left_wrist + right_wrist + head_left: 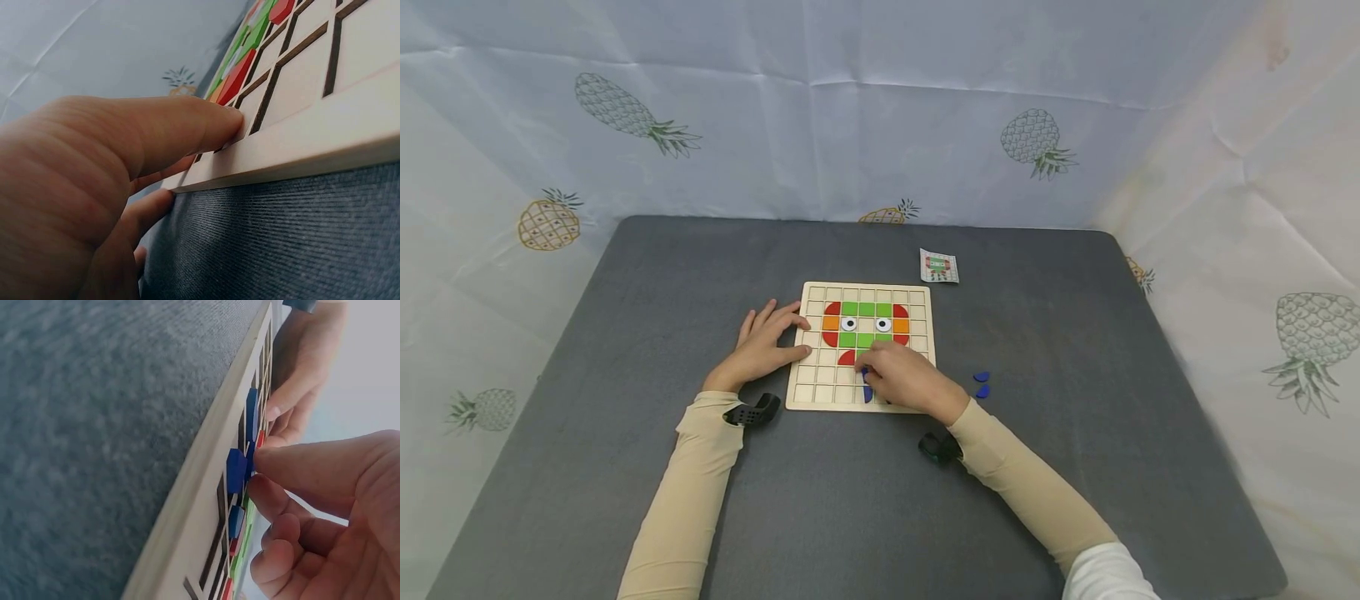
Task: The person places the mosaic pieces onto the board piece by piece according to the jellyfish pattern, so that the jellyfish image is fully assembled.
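A square wooden grid board (805, 393) lies on the table, with red, green and orange tiles (867, 309) and two eye tiles (883, 324) set in its cells. My left hand (767, 340) spreads along the board's left side, its thumb resting on the rim and its fingertips at the edge. Over the lower middle cells is my right hand (912, 377). Its thumb and forefinger pinch a small blue tile (250, 459) at the board, partly hidden by the fingertips. Other blue tiles (236, 470) sit in cells close by.
Two loose blue half-round tiles (982, 391) lie on the grey table (1075, 350) to the board's right. A small printed pattern card (939, 267) is behind the board's right corner. Black wrist straps (763, 411) show at both wrists. A pineapple-print cloth (850, 125) hangs behind.
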`<state>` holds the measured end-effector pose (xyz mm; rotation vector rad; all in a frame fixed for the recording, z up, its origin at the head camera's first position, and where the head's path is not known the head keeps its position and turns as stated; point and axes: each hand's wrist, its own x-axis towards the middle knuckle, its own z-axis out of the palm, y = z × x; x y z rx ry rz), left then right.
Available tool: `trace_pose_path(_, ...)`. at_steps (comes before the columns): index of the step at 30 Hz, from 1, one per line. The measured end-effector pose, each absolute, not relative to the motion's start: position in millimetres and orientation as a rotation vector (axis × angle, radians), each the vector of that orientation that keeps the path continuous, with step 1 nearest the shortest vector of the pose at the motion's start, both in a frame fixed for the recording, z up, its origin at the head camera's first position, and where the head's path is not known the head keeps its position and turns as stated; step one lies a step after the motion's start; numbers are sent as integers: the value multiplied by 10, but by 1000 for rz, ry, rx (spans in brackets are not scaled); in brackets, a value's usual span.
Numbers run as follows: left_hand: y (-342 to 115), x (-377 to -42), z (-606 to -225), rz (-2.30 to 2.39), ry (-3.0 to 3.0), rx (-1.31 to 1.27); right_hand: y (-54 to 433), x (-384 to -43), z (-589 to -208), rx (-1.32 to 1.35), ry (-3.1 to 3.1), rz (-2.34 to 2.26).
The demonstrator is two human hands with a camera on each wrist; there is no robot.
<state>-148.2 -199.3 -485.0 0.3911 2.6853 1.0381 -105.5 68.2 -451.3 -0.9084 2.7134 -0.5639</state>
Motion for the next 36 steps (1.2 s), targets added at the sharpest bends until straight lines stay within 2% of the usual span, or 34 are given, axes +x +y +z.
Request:
trace_pose_path(13,-1992,-1475,-4820,1054,2668,391,1026,-1155,-4266,-763,2687,-691)
trace_pose_path(21,-1987,-1483,-4835,1031,2683,403,1136,-1087,-4325,-988,2475,-538)
trace_pose_path(26,-1990,-1478,-4835,1029,2688,402,1094,-1051,-4379,-1021,2449,-518)
trace_pose_path(36,-1994,-1483,-4839,1042,2677,402,1250,-1108,-4245,-861,2509,-617)
